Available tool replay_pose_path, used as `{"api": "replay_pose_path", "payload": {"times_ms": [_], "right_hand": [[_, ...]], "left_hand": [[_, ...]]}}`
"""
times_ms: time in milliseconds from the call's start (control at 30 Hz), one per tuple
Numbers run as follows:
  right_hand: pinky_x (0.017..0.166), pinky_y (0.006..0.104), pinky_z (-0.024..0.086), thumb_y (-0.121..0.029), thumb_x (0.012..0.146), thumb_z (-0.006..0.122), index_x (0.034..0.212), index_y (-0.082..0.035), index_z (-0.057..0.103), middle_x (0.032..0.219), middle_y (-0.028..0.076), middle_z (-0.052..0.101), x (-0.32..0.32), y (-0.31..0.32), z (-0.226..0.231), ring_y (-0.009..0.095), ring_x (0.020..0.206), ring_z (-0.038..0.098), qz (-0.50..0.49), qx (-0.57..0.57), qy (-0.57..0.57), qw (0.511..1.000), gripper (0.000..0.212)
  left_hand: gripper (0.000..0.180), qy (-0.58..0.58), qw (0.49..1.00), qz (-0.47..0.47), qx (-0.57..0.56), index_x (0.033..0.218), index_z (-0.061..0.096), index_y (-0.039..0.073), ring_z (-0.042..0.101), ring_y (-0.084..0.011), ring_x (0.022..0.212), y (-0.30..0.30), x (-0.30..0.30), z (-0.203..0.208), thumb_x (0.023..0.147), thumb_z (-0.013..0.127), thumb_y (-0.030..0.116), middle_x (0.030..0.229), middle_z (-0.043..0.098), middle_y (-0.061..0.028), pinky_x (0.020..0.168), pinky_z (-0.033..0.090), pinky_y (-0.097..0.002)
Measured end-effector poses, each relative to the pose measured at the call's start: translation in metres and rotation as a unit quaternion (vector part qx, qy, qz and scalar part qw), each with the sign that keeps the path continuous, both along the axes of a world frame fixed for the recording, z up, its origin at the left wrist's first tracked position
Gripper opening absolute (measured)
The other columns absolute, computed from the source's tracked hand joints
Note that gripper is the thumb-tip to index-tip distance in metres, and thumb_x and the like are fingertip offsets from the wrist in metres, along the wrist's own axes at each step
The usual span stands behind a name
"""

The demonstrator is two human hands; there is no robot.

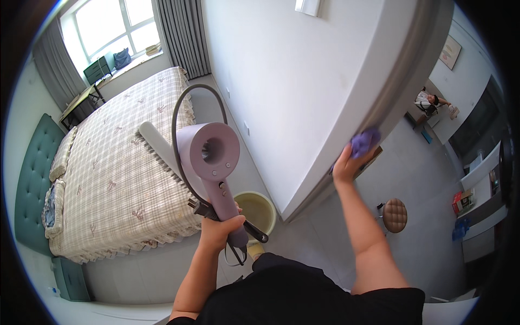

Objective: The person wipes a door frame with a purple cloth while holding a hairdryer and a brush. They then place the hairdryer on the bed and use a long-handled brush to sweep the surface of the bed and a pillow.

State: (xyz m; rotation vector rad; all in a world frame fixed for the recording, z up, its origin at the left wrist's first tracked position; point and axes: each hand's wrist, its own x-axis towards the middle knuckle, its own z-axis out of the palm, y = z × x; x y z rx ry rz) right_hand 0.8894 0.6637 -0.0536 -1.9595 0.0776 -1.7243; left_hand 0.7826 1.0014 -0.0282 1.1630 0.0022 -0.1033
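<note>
My left hand [219, 230] grips the handle of a lilac hair dryer [210, 154], held upright with its round barrel facing me. A dark cord [176, 116] loops up from it. The same hand also holds a white flat comb or brush [157, 143] with a dark handle, pointing up-left. My right hand [346, 165] is raised and presses a purple cloth [364, 142] against the grey door frame [401, 81] at the edge of the white wall [292, 81].
A bed [124, 162] with a checked cover and teal headboard fills the left. A pale yellow bucket [260, 208] stands on the floor by the wall. A brown tufted stool [394, 215] is at right. Another person sits far off at upper right.
</note>
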Motion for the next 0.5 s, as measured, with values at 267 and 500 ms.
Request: {"api": "replay_pose_path", "payload": {"times_ms": [267, 500], "right_hand": [[0.083, 0.0357, 0.045, -0.020, 0.088, 0.048, 0.117, 0.007, 0.027, 0.110, 0.021, 0.044, -0.012, 0.000, -0.021, 0.028, 0.098, 0.051, -0.097, 0.133, 0.047, 0.985, 0.046], [0.073, 0.0307, 0.051, -0.023, 0.082, 0.057, 0.115, 0.006, 0.038, 0.104, 0.019, 0.049, 0.016, 0.013, 0.100, 0.026, 0.091, 0.057, -0.309, -0.188, -0.050, 0.931, 0.048]], "left_hand": [[0.055, 0.032, 0.993, -0.031, 0.106, 0.108, 0.046, 0.001, 0.050, -0.0096, 0.072, 0.029, 0.084, 0.002, 0.058, 0.070, 0.003, 0.082, 0.050, -0.0027, 0.061, 0.045, -0.0253], [0.051, 0.053, 0.995, -0.003, 0.086, 0.104, 0.048, 0.003, 0.048, -0.0098, 0.072, 0.091, 0.120, -0.018, 0.057, 0.069, 0.005, 0.081, 0.048, -0.0004, 0.065, 0.043, -0.0260]]}}
